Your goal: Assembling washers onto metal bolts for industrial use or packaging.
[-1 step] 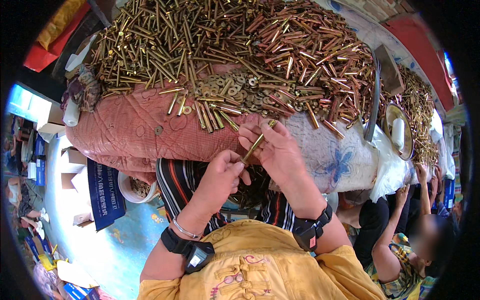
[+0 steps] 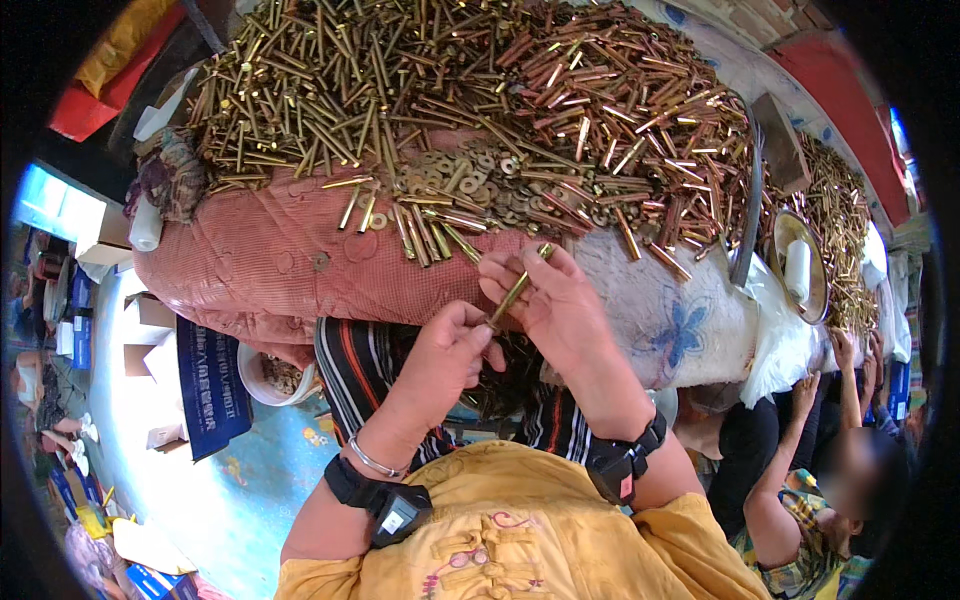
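Observation:
My left hand (image 2: 452, 352) and my right hand (image 2: 555, 305) meet over my lap, at the near edge of the padded table. Between them slants a slim gold-coloured expansion bolt (image 2: 512, 298). The left thumb and fingertips pinch its lower end, while the right thumb and fingers grip it near the upper end. Just beyond the hands, a short row of bolts with sleeves (image 2: 420, 238) lies on the red quilted cover (image 2: 255, 245). Behind that row is a patch of flat round washers (image 2: 465, 178). Heaped farther back are gold bolts (image 2: 300, 95) and coppery metal sleeves (image 2: 640, 110).
A white bucket (image 2: 250, 378) with metal parts stands left of my knees. Right of the heap are a dark curved bar (image 2: 750, 200) and a round metal tray (image 2: 775, 255) with a white roll. At far right another person's arms (image 2: 800, 400) reach to the same table.

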The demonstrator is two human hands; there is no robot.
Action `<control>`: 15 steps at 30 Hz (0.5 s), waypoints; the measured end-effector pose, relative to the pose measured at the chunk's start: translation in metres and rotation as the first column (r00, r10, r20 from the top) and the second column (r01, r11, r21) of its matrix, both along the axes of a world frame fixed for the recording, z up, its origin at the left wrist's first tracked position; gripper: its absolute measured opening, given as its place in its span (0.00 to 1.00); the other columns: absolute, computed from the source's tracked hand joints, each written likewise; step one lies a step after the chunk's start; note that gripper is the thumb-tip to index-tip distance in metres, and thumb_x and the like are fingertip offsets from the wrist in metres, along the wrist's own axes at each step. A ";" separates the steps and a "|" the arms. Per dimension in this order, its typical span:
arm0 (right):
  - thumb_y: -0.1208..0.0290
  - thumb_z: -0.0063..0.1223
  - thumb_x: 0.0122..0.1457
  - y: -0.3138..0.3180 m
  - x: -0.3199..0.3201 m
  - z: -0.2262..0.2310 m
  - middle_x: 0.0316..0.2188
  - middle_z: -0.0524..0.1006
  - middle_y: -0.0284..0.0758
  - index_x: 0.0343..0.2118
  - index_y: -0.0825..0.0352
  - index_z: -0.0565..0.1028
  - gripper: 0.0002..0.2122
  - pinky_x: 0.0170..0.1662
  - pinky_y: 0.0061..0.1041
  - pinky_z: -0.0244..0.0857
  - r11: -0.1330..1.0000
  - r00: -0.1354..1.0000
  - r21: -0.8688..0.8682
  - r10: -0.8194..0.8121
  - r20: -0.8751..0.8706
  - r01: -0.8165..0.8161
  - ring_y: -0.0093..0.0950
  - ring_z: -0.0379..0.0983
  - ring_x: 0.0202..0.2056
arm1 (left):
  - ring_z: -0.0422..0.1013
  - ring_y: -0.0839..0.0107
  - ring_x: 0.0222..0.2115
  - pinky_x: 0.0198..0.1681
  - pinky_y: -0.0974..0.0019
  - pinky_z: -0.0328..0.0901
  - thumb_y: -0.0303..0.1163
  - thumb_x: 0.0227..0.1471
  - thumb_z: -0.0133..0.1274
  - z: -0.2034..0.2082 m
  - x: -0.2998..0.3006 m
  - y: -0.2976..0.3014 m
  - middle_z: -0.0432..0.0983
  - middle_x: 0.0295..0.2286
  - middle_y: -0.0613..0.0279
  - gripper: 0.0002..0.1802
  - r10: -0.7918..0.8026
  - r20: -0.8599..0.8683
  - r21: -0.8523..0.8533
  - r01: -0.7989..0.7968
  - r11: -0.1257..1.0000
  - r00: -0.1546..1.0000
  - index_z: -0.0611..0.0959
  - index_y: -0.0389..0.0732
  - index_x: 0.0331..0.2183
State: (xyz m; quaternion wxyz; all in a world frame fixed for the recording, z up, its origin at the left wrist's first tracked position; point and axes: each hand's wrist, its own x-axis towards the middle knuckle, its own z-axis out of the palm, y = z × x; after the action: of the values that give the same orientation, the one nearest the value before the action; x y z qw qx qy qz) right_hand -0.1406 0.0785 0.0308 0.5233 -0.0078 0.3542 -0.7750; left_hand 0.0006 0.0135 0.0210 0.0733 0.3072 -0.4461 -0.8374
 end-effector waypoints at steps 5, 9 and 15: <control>0.72 0.49 0.57 0.003 0.005 -0.005 0.33 0.74 0.37 0.34 0.68 0.70 0.06 0.38 0.25 0.69 0.995 0.985 0.073 0.084 -0.148 -0.074 0.28 0.72 0.35 | 0.51 0.87 0.13 0.16 0.83 0.48 0.35 0.56 0.44 0.005 -0.003 -0.001 0.71 0.21 0.61 0.07 0.017 -0.061 0.064 -0.013 0.998 0.998 0.67 0.43 0.35; 0.71 0.52 0.55 0.005 0.010 -0.005 0.28 0.73 0.30 0.36 0.67 0.72 0.08 0.30 0.19 0.63 0.985 0.949 0.147 0.130 -0.289 -0.090 0.19 0.68 0.28 | 0.56 0.85 0.18 0.18 0.81 0.51 0.42 0.56 0.46 0.002 -0.001 -0.001 0.71 0.28 0.66 0.13 0.043 -0.075 0.094 -0.036 0.995 0.996 0.69 0.44 0.38; 0.75 0.52 0.53 0.008 0.024 -0.018 0.26 0.72 0.28 0.35 0.70 0.72 0.07 0.32 0.16 0.62 0.950 0.787 0.265 0.291 -0.544 -0.167 0.15 0.65 0.28 | 0.59 0.83 0.23 0.24 0.80 0.56 0.49 0.54 0.46 0.017 -0.013 0.002 0.67 0.27 0.69 0.22 0.149 0.005 0.025 -0.149 0.989 0.989 0.70 0.41 0.42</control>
State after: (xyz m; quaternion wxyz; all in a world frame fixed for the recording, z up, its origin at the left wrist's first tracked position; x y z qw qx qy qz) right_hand -0.1163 0.0861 0.0130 0.4798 -0.2319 0.5692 -0.6261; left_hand -0.0124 0.0155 0.0378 0.1309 0.3416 -0.4114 -0.8348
